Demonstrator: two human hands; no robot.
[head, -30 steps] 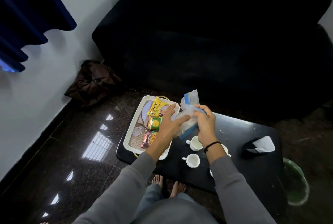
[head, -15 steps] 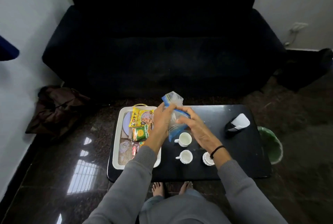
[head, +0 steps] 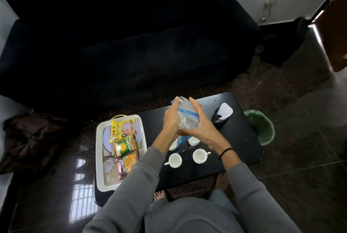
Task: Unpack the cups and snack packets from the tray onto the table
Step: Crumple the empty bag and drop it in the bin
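A white tray lies on the left end of the black table. In it lie a yellow snack packet, a green packet and an orange-and-maroon packet. Several small white cups stand on the table to the tray's right, among them one and another. Above the cups, my left hand and my right hand both grip a clear plastic bag with a blue strip. The bag's contents are blurred.
A black holder with white paper stands at the table's right end. A green bin sits on the floor beyond that end. A black sofa fills the far side. A brown bag lies on the floor at left.
Both hands have carried the plastic bag rightward, from beside the tray to above the cups. The right hand now cups the bag's lower side. My view has swung right.
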